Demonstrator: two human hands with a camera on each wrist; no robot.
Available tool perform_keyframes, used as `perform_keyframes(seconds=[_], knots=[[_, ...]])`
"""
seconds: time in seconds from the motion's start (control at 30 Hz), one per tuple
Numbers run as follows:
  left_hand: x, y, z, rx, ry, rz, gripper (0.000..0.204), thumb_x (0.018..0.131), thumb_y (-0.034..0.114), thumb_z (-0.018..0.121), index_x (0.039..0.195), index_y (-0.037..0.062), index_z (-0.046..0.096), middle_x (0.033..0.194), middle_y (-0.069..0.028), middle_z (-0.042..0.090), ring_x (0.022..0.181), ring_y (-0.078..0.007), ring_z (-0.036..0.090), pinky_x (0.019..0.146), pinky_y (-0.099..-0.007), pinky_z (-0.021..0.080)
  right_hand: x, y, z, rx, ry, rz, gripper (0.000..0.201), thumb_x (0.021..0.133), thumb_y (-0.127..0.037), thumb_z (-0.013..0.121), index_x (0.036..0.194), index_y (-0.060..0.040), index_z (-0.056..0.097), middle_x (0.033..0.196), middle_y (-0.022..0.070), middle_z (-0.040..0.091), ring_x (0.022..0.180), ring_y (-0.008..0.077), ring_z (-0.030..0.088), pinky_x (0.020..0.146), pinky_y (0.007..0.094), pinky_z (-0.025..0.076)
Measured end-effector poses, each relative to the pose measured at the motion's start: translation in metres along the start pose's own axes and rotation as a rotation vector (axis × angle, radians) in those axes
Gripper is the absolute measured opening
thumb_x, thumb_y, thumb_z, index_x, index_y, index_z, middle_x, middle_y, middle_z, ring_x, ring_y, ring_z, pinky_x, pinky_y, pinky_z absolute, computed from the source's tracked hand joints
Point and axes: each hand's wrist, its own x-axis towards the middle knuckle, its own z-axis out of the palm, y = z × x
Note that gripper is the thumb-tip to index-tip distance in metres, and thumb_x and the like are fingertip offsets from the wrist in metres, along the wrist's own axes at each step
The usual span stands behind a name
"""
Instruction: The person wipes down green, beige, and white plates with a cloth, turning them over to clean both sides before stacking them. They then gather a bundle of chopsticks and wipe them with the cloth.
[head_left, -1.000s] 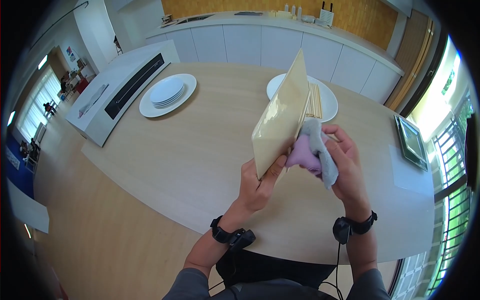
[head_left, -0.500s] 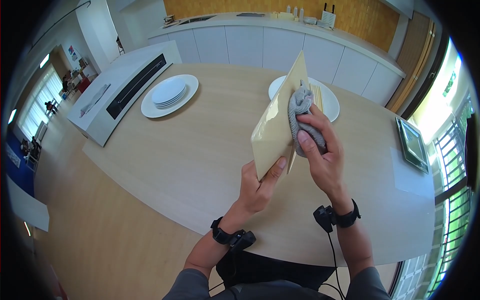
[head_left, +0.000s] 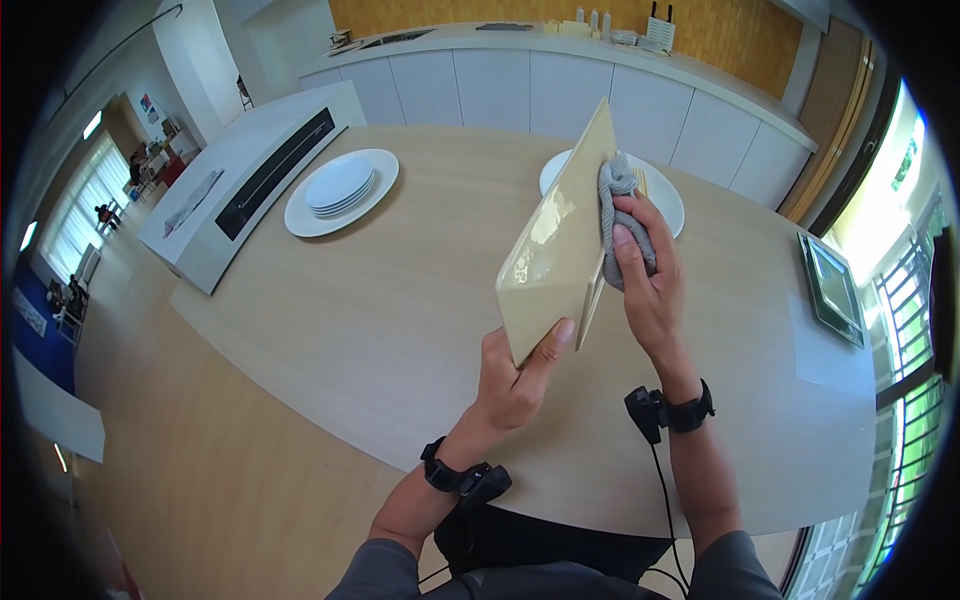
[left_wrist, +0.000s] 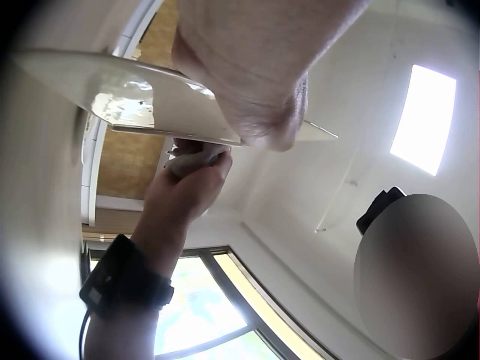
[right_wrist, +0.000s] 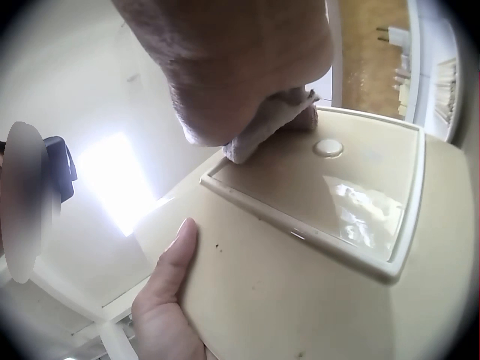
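A cream square plate (head_left: 555, 250) with a glossy face stands tilted on edge above the table. My left hand (head_left: 512, 385) grips its lower corner, thumb on the face toward the left. On the plate's other side, my right hand (head_left: 652, 285) holds a bunched grey cloth (head_left: 608, 195) against it. The right wrist view shows that side as the underside, with a raised foot rim (right_wrist: 300, 236) and a small round nub (right_wrist: 328, 147); the cloth (right_wrist: 259, 133) lies at the rim's upper left, partly hidden by the right hand.
Behind the cream plate, a white oval plate (head_left: 668, 215) bears chopsticks. Small white plates (head_left: 340, 185) are stacked on another oval plate (head_left: 305, 222) at the left. A glass-like rectangular tray (head_left: 830, 285) lies near the table's right edge. A white cabinet (head_left: 235, 165) borders the table's left.
My right hand brought the cloth up from the plate's lower edge onto its underside, its grey side now showing instead of purple and grey. My left hand keeps its grip.
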Motion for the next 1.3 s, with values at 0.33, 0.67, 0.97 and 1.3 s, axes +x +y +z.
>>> perform_keyframes(seconds=[0.33,0.67,0.97,1.3], knots=[[-0.003,-0.003,-0.003,0.018,0.011,-0.002,0.022,0.1,0.017,0.063,0.099,-0.0043,0.069,0.071,-0.0041,0.064,0.061,-0.0113,0.054,0.057,-0.0279,0.043,0.008,0.024,-0.005,0.132,-0.031,0.125,0.035,0.102,-0.02,0.059,0.131,-0.0017,0.057,0.142,0.0186,0.053,0.133,0.0273,0.049,0.11,0.036,0.036],[-0.005,-0.005,-0.002,0.01,0.065,-0.003,0.021,0.099,0.015,0.064,0.102,-0.0049,0.069,0.08,-0.0044,0.069,0.069,-0.0109,0.058,0.063,-0.0265,0.046,0.008,0.06,-0.022,0.237,-0.168,0.288,0.036,0.095,-0.007,0.068,0.129,-0.0029,0.055,0.118,0.0048,0.061,0.105,0.0112,0.057,0.092,0.0289,0.048],[-0.006,-0.002,-0.002,0.004,0.056,-0.04,0.019,0.098,0.013,0.064,0.103,-0.005,0.068,0.085,-0.0048,0.069,0.074,-0.0113,0.059,0.066,-0.0265,0.047,0.016,0.049,-0.037,0.285,-0.314,0.316,0.047,0.086,-0.016,0.081,0.124,-0.0044,0.057,0.107,0.0047,0.063,0.098,0.0104,0.058,0.086,0.028,0.049],[-0.004,-0.004,-0.001,0.031,0.055,0.001,0.017,0.099,0.011,0.063,0.105,-0.0047,0.067,0.089,-0.0049,0.069,0.077,-0.0122,0.059,0.07,-0.0269,0.047,0.015,0.045,-0.037,0.247,-0.307,0.329,0.048,0.083,-0.023,0.083,0.121,-0.008,0.057,0.089,0.0015,0.059,0.079,0.0075,0.056,0.065,0.0257,0.048]])
